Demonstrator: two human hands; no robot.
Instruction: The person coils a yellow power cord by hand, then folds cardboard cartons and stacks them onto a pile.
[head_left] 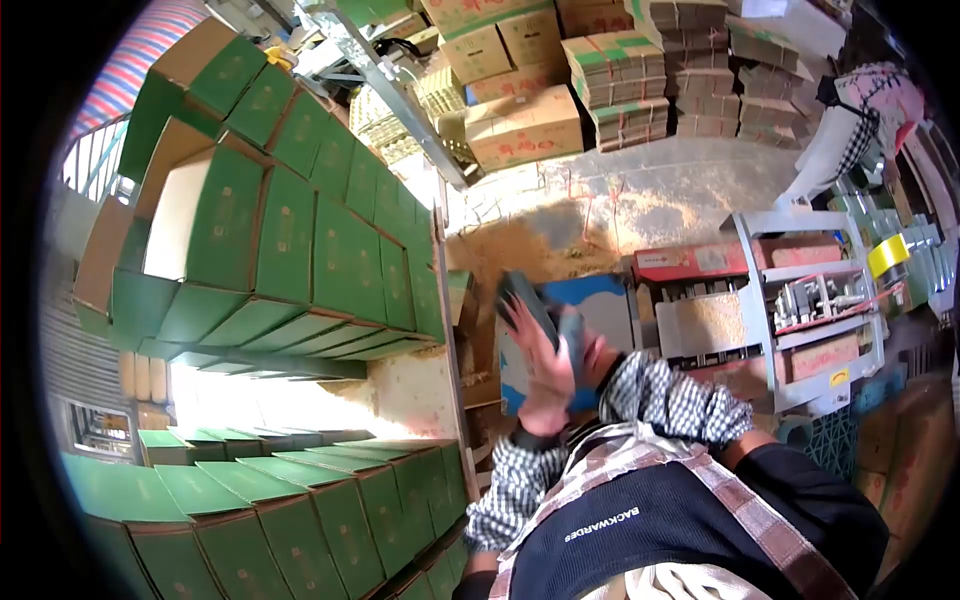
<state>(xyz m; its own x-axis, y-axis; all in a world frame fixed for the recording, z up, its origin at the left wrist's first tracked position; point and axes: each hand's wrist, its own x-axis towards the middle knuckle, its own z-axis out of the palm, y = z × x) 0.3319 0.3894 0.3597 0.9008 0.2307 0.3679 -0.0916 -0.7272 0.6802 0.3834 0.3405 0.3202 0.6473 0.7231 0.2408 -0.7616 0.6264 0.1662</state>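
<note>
My left hand [548,378] and my right hand [597,358] are close together in front of my chest. A dark grey-green thing [543,308] lies along the fingers of my left hand; motion blur hides whether it is a glove or a loose piece. My right hand is bent around the lower part of this dark material, its fingers mostly hidden. Below both hands is a blue and white panel [602,300]. I wear checked sleeves [672,392] and a dark apron [640,520].
Green cartons [285,230] are stacked at left, with a row of green boxes [320,500] below. A metal-framed machine [750,235] stands at right. Bundled flat cardboard [615,75] and brown boxes [525,125] are at the back. Another person's checked sleeve [855,130] shows at upper right.
</note>
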